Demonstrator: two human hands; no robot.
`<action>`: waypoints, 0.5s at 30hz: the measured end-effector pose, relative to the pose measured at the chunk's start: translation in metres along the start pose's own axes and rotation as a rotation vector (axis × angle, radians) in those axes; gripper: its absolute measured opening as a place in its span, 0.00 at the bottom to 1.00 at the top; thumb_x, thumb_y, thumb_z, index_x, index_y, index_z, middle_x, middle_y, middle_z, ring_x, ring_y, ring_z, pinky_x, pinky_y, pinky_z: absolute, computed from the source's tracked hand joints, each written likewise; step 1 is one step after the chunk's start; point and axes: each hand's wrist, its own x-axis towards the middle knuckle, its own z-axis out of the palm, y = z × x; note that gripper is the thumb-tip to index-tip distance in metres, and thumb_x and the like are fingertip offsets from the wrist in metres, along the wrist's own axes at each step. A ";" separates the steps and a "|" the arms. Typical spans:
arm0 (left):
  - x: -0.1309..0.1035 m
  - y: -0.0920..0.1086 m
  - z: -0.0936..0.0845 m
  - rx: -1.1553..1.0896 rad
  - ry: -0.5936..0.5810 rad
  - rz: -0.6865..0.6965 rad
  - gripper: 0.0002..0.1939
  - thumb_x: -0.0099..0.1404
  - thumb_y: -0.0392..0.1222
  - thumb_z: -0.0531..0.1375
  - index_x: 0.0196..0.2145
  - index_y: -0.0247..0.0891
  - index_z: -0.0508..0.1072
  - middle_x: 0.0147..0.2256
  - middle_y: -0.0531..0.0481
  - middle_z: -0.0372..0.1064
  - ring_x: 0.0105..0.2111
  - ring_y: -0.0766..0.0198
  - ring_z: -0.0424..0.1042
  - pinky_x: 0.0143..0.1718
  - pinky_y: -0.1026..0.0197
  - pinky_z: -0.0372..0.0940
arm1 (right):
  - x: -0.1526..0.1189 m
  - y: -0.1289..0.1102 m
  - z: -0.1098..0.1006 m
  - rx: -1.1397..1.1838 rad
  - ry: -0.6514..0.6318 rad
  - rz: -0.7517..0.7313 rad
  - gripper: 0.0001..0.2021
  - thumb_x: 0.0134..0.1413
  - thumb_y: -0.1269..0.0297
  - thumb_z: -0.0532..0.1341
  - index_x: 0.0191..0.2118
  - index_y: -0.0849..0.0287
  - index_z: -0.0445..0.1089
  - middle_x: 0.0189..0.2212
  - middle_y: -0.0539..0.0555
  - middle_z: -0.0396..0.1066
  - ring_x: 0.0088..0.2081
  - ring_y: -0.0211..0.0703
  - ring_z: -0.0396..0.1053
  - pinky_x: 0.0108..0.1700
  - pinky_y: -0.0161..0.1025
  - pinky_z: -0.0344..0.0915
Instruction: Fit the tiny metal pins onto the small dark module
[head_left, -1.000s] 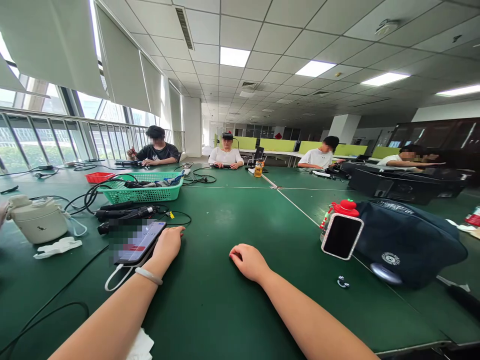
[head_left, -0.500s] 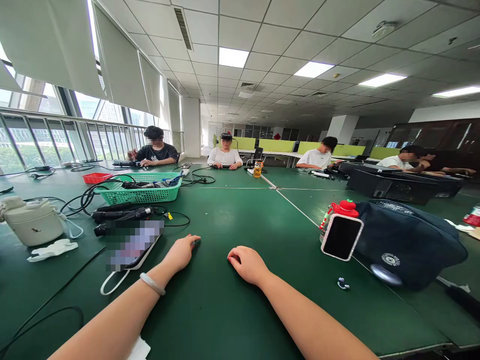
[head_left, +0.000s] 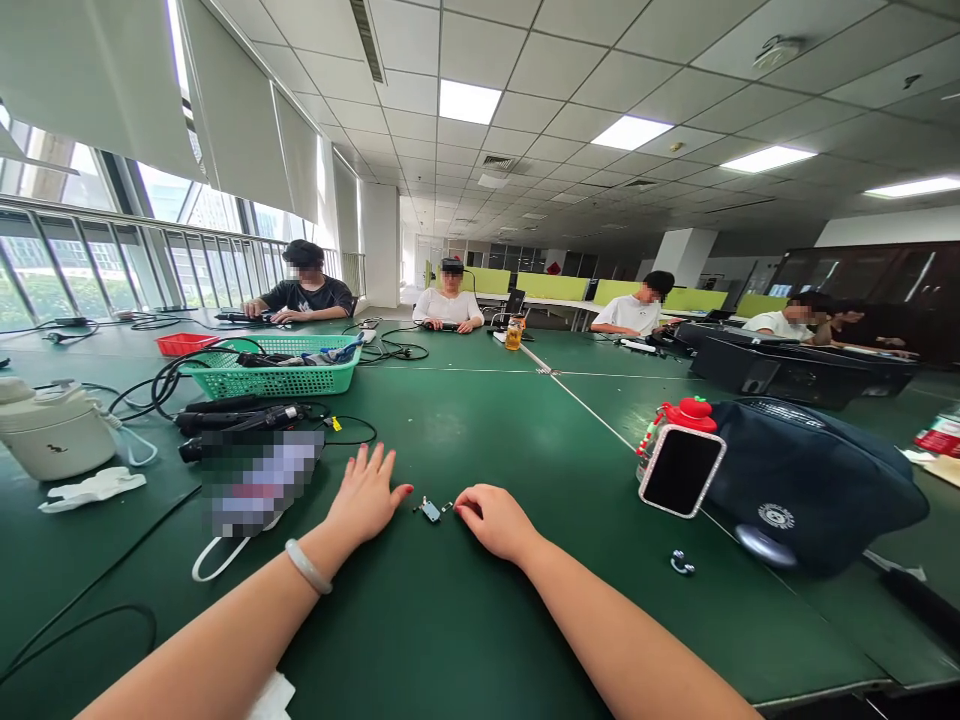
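My left hand (head_left: 365,495) lies on the green table (head_left: 450,610) with its fingers spread and nothing in it. Just right of its thumb rests a small blue-grey object (head_left: 430,510) with metal parts. Tiny metal pieces (head_left: 448,507) lie between that object and my right hand (head_left: 491,520). The fingers of my right hand are curled, thumb and forefinger pinched together at the metal pieces. What they grip is too small to name.
A phone (head_left: 262,485), dark cylindrical devices and a green basket (head_left: 277,378) are at left, near a white jug (head_left: 56,430). At right stand a propped phone (head_left: 682,472), a dark bag (head_left: 817,480) and earbuds (head_left: 682,563). Several people sit farther off.
My left hand has opened flat, fingers spread. The small blue-grey object and metal pieces now show between my hands. The view has shifted slightly.
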 end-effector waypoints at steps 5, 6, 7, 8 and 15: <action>0.004 -0.014 0.009 0.044 -0.138 -0.145 0.38 0.61 0.60 0.42 0.59 0.29 0.50 0.61 0.31 0.39 0.61 0.40 0.36 0.55 0.40 0.42 | -0.002 -0.001 -0.002 0.025 -0.016 0.016 0.09 0.55 0.65 0.52 0.33 0.56 0.70 0.32 0.50 0.70 0.32 0.37 0.65 0.33 0.32 0.59; 0.002 -0.012 0.008 0.028 -0.177 -0.090 0.37 0.61 0.60 0.41 0.59 0.30 0.50 0.61 0.32 0.40 0.61 0.41 0.36 0.56 0.41 0.41 | -0.002 -0.001 -0.002 0.021 -0.016 0.013 0.09 0.55 0.65 0.52 0.33 0.56 0.70 0.32 0.50 0.70 0.32 0.37 0.66 0.33 0.32 0.59; 0.000 -0.008 0.007 0.008 -0.208 -0.019 0.36 0.62 0.60 0.41 0.59 0.31 0.50 0.61 0.34 0.40 0.61 0.43 0.36 0.56 0.42 0.41 | -0.002 -0.001 -0.002 0.015 -0.013 0.007 0.09 0.55 0.65 0.53 0.33 0.56 0.70 0.32 0.50 0.70 0.32 0.37 0.66 0.33 0.32 0.59; -0.003 -0.002 0.006 -0.018 -0.234 0.064 0.36 0.62 0.59 0.41 0.60 0.32 0.50 0.61 0.35 0.40 0.61 0.44 0.37 0.57 0.43 0.40 | -0.002 0.000 -0.001 0.008 -0.008 -0.001 0.09 0.55 0.65 0.53 0.33 0.56 0.70 0.32 0.50 0.70 0.33 0.37 0.66 0.33 0.32 0.60; -0.025 0.037 -0.003 -0.256 -0.378 0.461 0.31 0.61 0.54 0.49 0.59 0.41 0.51 0.62 0.45 0.37 0.62 0.54 0.37 0.60 0.51 0.36 | 0.003 0.009 0.002 0.035 0.026 -0.018 0.09 0.51 0.73 0.54 0.33 0.57 0.71 0.31 0.50 0.69 0.34 0.37 0.66 0.39 0.33 0.60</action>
